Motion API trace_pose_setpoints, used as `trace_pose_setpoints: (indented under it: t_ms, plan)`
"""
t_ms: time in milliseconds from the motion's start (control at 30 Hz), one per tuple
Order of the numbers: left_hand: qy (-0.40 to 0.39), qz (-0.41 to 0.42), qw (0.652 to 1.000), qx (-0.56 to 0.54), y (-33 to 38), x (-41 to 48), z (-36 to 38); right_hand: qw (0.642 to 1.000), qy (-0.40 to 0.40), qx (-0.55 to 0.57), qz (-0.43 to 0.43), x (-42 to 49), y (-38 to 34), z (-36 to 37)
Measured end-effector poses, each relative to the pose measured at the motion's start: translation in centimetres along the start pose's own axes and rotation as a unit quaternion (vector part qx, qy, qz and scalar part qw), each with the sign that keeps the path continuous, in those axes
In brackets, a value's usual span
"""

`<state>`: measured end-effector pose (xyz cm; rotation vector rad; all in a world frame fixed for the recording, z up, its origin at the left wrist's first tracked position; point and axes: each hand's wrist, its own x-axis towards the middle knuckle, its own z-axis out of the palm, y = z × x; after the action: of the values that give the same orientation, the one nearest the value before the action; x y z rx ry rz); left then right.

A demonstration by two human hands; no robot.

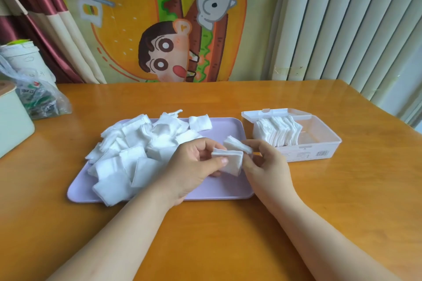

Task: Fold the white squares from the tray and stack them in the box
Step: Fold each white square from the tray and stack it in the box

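A lilac tray [212, 191] lies on the wooden table with a loose heap of white squares [137, 143] on its left and back part. Above the tray's right end, both hands hold one white square [233, 159] that is partly bent over. My left hand [194, 166] pinches its lower left part between thumb and fingers. My right hand [265, 164] pinches its upper right flap. A clear plastic box [319, 134] stands open to the right of the tray, with a row of folded white squares [278, 132] upright in its left half.
A pale green container [13, 118] and a plastic bag [38, 98] with a white cup behind it sit at the table's left edge. A cartoon cloth hangs behind the table, with white blinds [354, 29] at the right.
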<state>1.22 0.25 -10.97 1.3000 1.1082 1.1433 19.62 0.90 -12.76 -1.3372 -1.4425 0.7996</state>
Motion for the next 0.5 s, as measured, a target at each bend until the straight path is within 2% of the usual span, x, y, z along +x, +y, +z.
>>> trace_pose_setpoints:
  t_ms: [233, 300, 500]
  plan:
    - [0.064, 0.028, 0.988, 0.138, -1.3, -0.1, 0.4, 0.998, -0.031, 0.040, 0.025, 0.2, 0.2, -0.2]
    - [0.090, 0.035, 0.985, 0.142, -1.3, -0.1, 0.5, 0.998, -0.036, 0.042, 0.023, 0.2, 0.4, -0.1]
    - [0.088, 0.041, 0.985, 0.140, -1.4, -0.1, 0.5, 0.998, -0.057, 0.038, 0.019, 0.2, 0.7, 0.1]
